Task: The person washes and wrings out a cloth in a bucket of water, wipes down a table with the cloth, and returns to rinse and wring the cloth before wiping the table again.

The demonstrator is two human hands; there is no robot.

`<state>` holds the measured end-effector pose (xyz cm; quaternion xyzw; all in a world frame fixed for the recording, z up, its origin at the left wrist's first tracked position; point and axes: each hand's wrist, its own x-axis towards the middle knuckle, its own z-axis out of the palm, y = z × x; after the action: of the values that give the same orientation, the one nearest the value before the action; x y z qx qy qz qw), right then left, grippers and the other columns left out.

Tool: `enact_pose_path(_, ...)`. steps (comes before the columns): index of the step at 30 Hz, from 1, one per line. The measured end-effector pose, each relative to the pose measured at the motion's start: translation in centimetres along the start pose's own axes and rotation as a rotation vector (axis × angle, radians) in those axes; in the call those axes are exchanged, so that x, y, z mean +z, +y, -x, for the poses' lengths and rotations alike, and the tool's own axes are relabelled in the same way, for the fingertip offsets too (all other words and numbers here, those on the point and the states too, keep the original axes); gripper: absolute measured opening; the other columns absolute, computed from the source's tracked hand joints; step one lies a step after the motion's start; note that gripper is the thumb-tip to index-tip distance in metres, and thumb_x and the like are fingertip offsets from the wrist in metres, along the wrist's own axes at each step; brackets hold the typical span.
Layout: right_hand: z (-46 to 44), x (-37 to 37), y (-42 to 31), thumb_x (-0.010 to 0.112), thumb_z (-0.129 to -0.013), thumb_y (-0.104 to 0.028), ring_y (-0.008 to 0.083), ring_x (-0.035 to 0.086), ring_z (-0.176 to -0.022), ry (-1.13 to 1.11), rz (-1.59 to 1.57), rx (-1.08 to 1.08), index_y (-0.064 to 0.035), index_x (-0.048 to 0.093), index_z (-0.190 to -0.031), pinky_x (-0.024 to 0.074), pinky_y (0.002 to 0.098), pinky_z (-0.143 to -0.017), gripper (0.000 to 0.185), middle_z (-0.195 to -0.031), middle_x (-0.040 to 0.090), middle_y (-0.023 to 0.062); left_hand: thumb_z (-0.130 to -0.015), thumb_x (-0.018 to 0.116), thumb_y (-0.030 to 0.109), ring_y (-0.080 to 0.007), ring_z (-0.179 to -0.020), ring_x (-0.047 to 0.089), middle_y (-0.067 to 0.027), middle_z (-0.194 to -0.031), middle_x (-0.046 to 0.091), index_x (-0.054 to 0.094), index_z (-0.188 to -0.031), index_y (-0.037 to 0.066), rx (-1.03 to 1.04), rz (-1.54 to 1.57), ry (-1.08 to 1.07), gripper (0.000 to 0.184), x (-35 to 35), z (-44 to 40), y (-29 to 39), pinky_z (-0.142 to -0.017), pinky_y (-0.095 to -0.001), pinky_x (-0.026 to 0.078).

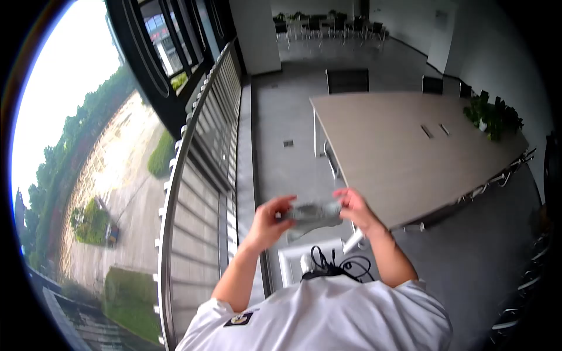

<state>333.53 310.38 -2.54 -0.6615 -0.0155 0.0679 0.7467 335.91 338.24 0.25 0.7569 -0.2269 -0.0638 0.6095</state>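
A grey-green cloth-like piece [316, 215] is stretched between my two hands in front of my body, its lower edge hanging loose and slightly blurred. My left hand [273, 219] grips its left end with fingers and thumb closed. At the opposite end, my right hand [353, 209] pinches the upper right corner. Below the piece lies a white surface or seat [293, 257], with black cables [345, 264] coiled beside my shirt front.
A large wooden-topped table [404, 152] stands ahead to the right, bearing a green plant [494, 117]. Black chairs [348, 81] line its far side. A metal railing [193, 140] and windows run along the left. More tables and chairs are at the back.
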Motion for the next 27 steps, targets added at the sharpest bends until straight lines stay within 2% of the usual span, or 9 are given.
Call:
enact_pose_path(5,-18.5,-0.4,-0.7,0.076,-0.079,-0.012,0.0101,0.055,-0.089,-0.36,0.1,0.172,-0.0036,0.038,-0.144,0.0449,0.0261,-0.081,0.076,-0.092,0.059,0.0012,-0.077,0.07,-0.009,-0.0098,-0.095,0.059,-0.0048,-0.106,0.064,0.059,-0.127,0.004,-0.114,0.0,-0.148,0.053,-6.7,-13.4,-0.7,-0.085,-0.0251,0.05)
enact_pose_path(11,-40.7,-0.2,-2.7,0.076,-0.082,-0.02,0.0145,0.056,-0.094,-0.683,0.456,0.224,-0.0128,0.033,-0.15,0.0448,0.0289,-0.088,0.081,-0.099,0.06,0.0058,-0.081,0.069,-0.007,-0.012,-0.101,0.06,-0.007,-0.111,0.065,0.058,-0.127,-0.001,-0.11,0.173,-0.123,0.047,-15.3,-30.0,-8.3,-0.088,-0.0268,0.05)
enact_pose_path(13,-48.0,-0.7,-2.7,0.075,-0.083,-0.018,0.0198,0.055,-0.108,-0.682,0.39,0.244,-0.0148,0.033,-0.15,0.0447,0.0331,-0.094,0.079,-0.115,0.057,0.0109,-0.082,0.069,-0.006,-0.0117,-0.1,0.06,-0.0064,-0.111,0.065,0.058,-0.127,0.0,-0.131,0.2,-0.145,0.046,-18.0,-36.9,-11.2,-0.088,-0.0268,0.05)
enact_pose_path(17,-61.1,-2.5,-3.8,0.073,-0.079,-0.01,0.0283,0.041,-0.134,-0.616,0.423,-0.103,-0.0146,0.044,-0.142,0.0379,0.0374,-0.108,0.07,-0.144,0.038,0.0142,-0.084,0.067,-0.005,-0.0105,-0.097,0.061,-0.0058,-0.108,0.066,0.059,-0.126,0.002,-0.053,0.051,-0.262,0.043,-23.0,-51.1,-14.3,-0.084,-0.026,0.05)
enact_pose_path(19,-68.2,-4.2,-4.0,0.071,-0.077,-0.005,0.0273,0.042,-0.132,-0.618,0.422,-0.282,-0.0109,0.055,-0.131,0.0374,0.0367,-0.108,0.057,-0.144,0.041,0.0123,-0.083,0.066,0.0,-0.0122,-0.093,0.062,-0.0067,-0.107,0.068,0.059,-0.125,0.003,-0.012,0.035,-0.351,0.043,-25.2,-59.2,-15.7,-0.082,-0.0283,0.05)
enact_pose_path(20,-70.7,-5.0,-5.1,0.069,-0.075,-0.001,0.0239,0.052,-0.121,-0.524,0.524,-0.376,-0.0066,0.061,-0.119,0.0407,0.0361,-0.104,0.045,-0.127,0.055,0.0101,-0.082,0.065,-0.001,-0.0136,-0.094,0.063,-0.008,-0.107,0.068,0.06,-0.124,0.003,-0.029,0.036,-0.384,0.043,-26.0,-63.1,-16.1,-0.082,-0.0294,0.051)
enact_pose_path(21,-73.0,-5.9,-6.4,0.069,-0.075,-0.001,0.0239,0.052,-0.121,-0.505,0.526,-0.377,-0.0066,0.061,-0.119,0.0407,0.0361,-0.104,0.045,-0.127,0.055,0.0101,-0.082,0.065,-0.001,-0.0136,-0.094,0.063,-0.008,-0.107,0.068,0.06,-0.124,0.003,-0.024,0.034,-0.401,0.043,-26.7,-66.7,-16.2,-0.082,-0.0294,0.051)
enact_pose_path(24,-79.0,-9.5,-8.7,0.071,-0.077,-0.002,0.0144,0.06,-0.089,-0.167,0.537,-0.312,-0.0014,0.06,-0.1,0.0479,0.0304,-0.088,0.025,-0.087,0.062,0.0029,-0.081,0.061,-0.003,-0.0202,-0.094,0.067,-0.012,-0.106,0.069,0.059,-0.125,0.004,-0.003,-0.022,-0.437,0.045,-28.5,-76.6,-17.6,-0.081,-0.0322,0.053)
enact_pose_path(27,-87.1,-15.3,-8.0,0.071,-0.082,-0.006,0.0098,0.059,-0.083,-0.048,0.308,-0.09,-0.0009,0.058,-0.093,0.049,0.0253,-0.077,0.018,-0.086,0.062,0.0018,-0.08,0.061,-0.003,-0.0223,-0.092,0.068,-0.0126,-0.105,0.069,0.059,-0.126,0.004,0.113,-0.131,-0.534,0.046,-30.3,-87.5,-20.6,-0.081,-0.0329,0.053)
